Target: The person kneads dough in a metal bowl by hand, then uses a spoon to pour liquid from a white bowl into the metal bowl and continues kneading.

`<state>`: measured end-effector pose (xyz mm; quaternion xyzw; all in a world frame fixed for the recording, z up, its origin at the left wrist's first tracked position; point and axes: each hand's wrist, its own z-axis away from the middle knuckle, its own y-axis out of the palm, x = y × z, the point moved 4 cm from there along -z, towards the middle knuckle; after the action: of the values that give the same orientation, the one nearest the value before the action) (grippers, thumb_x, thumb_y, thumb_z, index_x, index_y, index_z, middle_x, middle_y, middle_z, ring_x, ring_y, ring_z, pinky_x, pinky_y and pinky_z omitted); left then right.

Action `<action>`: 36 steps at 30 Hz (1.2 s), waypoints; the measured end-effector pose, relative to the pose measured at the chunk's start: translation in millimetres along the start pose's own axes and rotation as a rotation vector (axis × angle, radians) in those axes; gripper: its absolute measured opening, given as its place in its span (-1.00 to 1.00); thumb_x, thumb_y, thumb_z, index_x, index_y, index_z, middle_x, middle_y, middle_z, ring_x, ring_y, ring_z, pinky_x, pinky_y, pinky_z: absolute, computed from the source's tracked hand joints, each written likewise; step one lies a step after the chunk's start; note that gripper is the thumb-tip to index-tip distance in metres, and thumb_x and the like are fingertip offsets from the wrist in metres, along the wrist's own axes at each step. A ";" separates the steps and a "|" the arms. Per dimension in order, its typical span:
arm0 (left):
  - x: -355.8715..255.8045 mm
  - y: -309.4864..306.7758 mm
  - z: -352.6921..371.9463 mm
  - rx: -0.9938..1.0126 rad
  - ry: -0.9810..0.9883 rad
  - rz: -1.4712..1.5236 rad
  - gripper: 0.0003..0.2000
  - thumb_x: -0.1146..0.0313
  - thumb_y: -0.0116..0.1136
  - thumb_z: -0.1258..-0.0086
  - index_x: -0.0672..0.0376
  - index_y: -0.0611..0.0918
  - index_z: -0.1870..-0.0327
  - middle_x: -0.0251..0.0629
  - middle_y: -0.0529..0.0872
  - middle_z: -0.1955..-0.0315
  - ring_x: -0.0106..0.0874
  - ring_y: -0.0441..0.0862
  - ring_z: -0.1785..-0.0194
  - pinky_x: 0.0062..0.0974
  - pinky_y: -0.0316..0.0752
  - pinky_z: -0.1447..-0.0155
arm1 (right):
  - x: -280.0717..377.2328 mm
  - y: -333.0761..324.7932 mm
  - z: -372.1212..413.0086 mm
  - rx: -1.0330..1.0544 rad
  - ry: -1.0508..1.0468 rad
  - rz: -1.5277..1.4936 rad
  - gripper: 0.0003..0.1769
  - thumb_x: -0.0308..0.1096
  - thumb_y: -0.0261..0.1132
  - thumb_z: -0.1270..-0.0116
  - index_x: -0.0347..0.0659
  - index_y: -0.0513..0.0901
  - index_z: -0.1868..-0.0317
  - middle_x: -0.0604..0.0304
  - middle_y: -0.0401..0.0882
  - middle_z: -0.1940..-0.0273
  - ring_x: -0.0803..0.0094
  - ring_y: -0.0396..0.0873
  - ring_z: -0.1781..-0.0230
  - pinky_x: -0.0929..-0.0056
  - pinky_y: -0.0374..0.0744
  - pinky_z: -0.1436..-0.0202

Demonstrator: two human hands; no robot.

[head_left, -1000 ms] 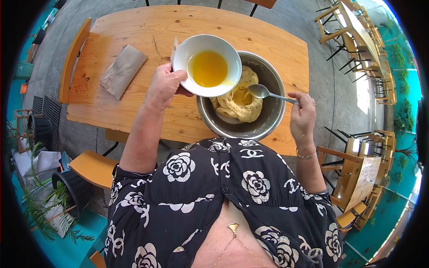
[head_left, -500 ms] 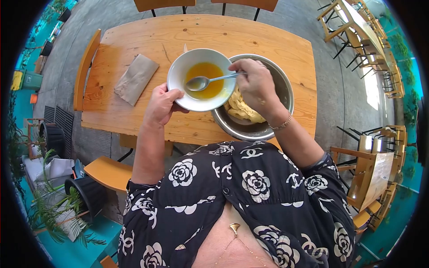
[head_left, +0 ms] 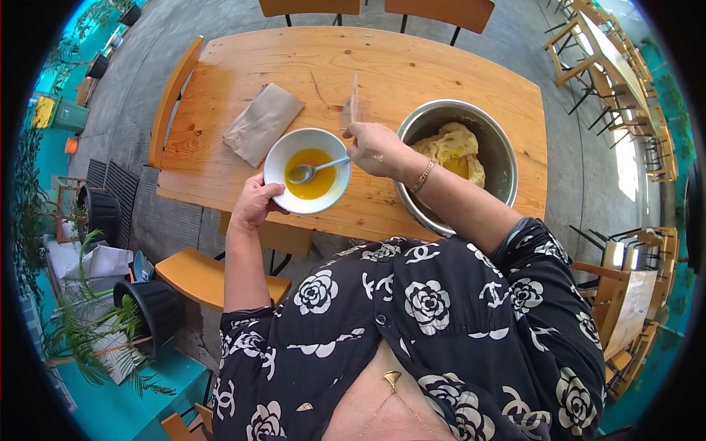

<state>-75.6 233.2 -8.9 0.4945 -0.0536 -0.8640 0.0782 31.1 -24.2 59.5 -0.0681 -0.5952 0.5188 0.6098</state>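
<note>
My left hand (head_left: 255,202) grips the near left rim of a white bowl (head_left: 275,158), thumb on the edge and fingers underneath. Orange-yellow liquid (head_left: 323,184) lies in the bowl. A metal spoon (head_left: 303,173) rests with its head in the liquid, its handle sloping up to the right. At the handle's end, the fingers of my right hand (head_left: 379,150) are closed on it. Right of that hand stands a large steel bowl (head_left: 506,151), holding pale yellow dough (head_left: 460,143) with a pool of yellow liquid in its hollow. My right forearm crosses over the steel bowl's near side.
A folded brown paper (head_left: 263,123) lies on the wooden table (head_left: 309,55), left of the white bowl. Beyond my right hand stands a thin clear holder (head_left: 354,103). Chairs surround the table, one orange-brown chair (head_left: 175,99) at its left end.
The white bowl, with the spoon, has moved left, away from the steel bowl, and lower. Both hands went with it. Yellow liquid now shows on the dough.
</note>
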 end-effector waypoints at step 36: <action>-50.5 150.4 30.1 -0.090 0.569 -0.370 -0.10 -0.31 -0.10 -0.53 0.47 0.22 -0.50 0.19 0.45 -0.33 -0.13 0.46 -0.40 -0.29 0.37 -0.43 | -185.0 -108.1 90.7 -0.270 0.524 -0.579 -0.24 0.18 0.23 -0.46 -0.41 0.56 -0.27 -0.11 0.58 -0.19 0.19 0.53 -0.22 0.17 0.51 -0.29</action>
<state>-64.0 95.4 74.6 0.7129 0.0991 -0.6926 -0.0465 64.2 -253.6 39.6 -0.1069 -0.4772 0.2081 0.8471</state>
